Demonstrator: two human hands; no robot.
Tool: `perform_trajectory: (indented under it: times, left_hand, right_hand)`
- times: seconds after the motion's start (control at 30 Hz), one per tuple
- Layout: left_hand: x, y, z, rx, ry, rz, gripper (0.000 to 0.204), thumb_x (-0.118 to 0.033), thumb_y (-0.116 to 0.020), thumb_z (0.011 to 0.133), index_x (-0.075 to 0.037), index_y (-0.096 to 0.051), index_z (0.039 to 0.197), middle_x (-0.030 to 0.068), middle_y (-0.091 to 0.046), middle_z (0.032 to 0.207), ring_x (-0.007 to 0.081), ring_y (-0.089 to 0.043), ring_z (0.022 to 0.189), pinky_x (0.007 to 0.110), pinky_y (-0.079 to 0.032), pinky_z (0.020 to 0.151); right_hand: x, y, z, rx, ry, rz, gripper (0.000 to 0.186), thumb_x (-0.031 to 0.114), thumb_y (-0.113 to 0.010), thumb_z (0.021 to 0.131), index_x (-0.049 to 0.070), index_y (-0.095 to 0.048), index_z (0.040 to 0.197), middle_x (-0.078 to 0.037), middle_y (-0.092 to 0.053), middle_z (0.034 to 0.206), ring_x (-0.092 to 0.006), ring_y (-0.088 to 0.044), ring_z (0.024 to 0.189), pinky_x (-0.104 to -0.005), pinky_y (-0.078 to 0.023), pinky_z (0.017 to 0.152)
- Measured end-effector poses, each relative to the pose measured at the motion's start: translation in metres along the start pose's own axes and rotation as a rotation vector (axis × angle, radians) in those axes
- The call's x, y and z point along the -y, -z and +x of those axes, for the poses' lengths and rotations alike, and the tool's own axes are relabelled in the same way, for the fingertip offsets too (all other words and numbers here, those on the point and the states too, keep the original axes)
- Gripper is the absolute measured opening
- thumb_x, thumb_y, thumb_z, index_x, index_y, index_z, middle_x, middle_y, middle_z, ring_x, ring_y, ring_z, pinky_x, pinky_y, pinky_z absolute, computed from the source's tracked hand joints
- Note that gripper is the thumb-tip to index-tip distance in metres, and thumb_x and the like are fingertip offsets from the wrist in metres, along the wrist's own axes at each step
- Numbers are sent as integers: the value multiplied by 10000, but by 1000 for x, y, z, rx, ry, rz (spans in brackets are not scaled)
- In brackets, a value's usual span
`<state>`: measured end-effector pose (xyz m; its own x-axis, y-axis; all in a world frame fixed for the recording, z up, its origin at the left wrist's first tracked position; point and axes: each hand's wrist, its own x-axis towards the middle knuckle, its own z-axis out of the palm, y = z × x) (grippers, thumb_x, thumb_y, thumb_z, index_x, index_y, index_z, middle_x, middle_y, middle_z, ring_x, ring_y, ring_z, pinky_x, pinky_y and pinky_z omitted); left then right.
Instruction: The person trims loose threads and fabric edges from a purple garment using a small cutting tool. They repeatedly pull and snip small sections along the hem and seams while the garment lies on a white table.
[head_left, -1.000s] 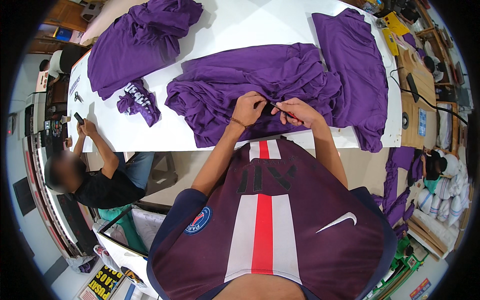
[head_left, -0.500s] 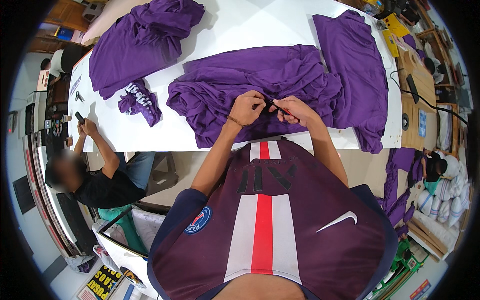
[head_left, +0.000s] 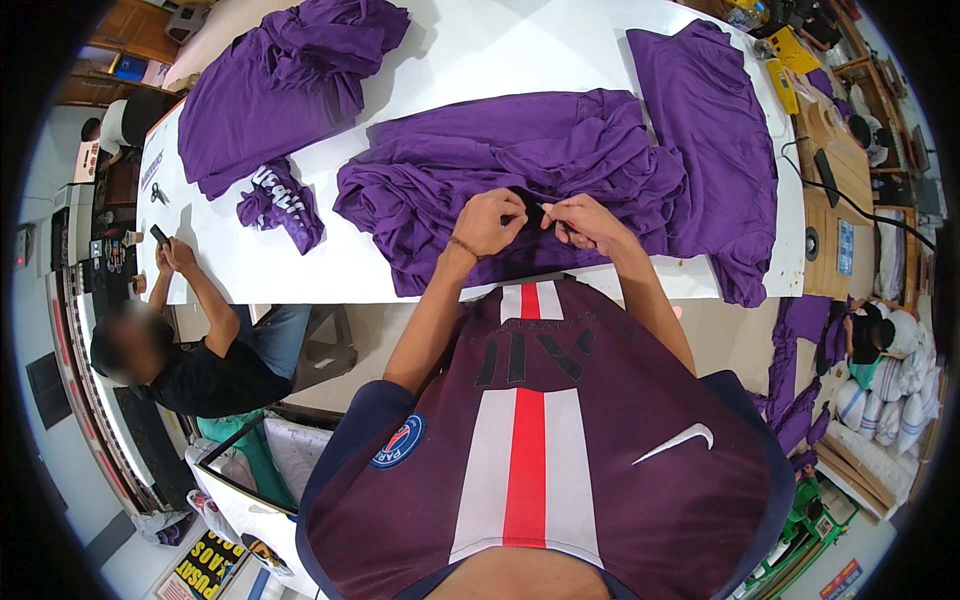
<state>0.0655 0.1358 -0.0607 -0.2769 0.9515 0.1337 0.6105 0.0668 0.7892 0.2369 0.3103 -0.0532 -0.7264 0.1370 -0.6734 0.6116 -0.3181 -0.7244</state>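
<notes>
My left hand (head_left: 488, 222) is closed in a pinch on a dark piece of fabric (head_left: 527, 208) above the near edge of a rumpled purple garment pile (head_left: 480, 140). Close by on the right, my right hand (head_left: 590, 224) is closed around a slim red-and-black hand tool (head_left: 568, 230). Its tip points toward the fabric between my hands. Fingers cover most of the tool, so its exact kind cannot be made out.
The white table (head_left: 350, 270) also bears a purple heap (head_left: 270, 110) at far left, a small printed purple bundle (head_left: 282, 208), scissors (head_left: 158, 192) and purple garments (head_left: 710, 150) at right. A seated person (head_left: 200, 350) at left holds a phone (head_left: 160, 236).
The dark fabric between my hands now shows more, spread upright beside my left fingers. My right hand has tilted slightly, and less of the tool's red shows.
</notes>
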Motion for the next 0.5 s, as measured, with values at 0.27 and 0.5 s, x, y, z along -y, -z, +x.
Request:
perform_trajectory:
  times: [0.27,0.5]
  left_hand:
    - [-6,102,-83,514,377,175,194,-214,-742,775,-83,-811,900,105,-757,784,266,-749,737,355,-574,703]
    - [3,178,-141,337,1077,265,483,-22,-767,674,-53,-789,1155,92,-797,887,171,-755,772,317,-611,726]
  right_hand:
    - [17,24,-31,-137,84,13,418,441,-632,1032,36,-717,973,20,-552,612,-24,-371,405,-230,-230,360]
    - [23,29,-19,-288,207,37,482,493,-602,1046,24,-713,1066,23,-535,622,-23,-382,414,-217,-259,364]
